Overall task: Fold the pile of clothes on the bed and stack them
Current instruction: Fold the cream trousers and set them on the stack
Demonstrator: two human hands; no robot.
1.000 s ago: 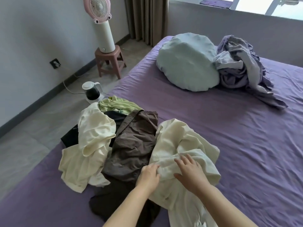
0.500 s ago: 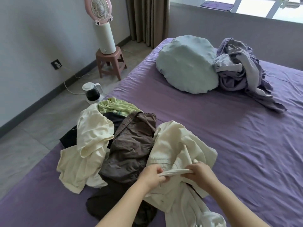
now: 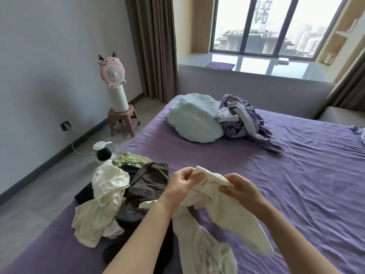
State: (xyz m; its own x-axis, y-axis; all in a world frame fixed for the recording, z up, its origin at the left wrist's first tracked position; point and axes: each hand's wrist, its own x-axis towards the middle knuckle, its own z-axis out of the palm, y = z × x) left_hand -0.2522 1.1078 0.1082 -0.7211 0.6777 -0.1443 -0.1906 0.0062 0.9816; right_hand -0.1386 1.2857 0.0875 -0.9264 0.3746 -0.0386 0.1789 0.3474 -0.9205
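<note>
Cream shirt (image 3: 221, 206) is up off the bed (image 3: 296, 175), held at chest height w/ both hands. Left hand (image 3: 180, 185) pinches the top edge, fingers curled tight round a bunch of fabric. Right hand (image 3: 240, 189) grips the other end of that edge, thumb & fingers closed on it. A small dark label shows on the stretch of cloth btwn the hands. Rest of the shirt hangs down, twisted, lower part trailing toward the bottom of the view.

Just left of it, the pile (image 3: 122, 194) sits on the bed's near-left corner: brown piece on top, a second cream piece draped left, green bit at the far end, black underneath.

Further up the bed, a pale blue pillow (image 3: 194, 118), w/ a crumpled purple blanket (image 3: 243, 119) touching its right side.

On the floor left of the bed: kettle (image 3: 102, 152), then a pink stool (image 3: 122, 120) carrying a pink fan (image 3: 113, 73). Curtain (image 3: 154, 48) & window (image 3: 266, 26) beyond.
</note>
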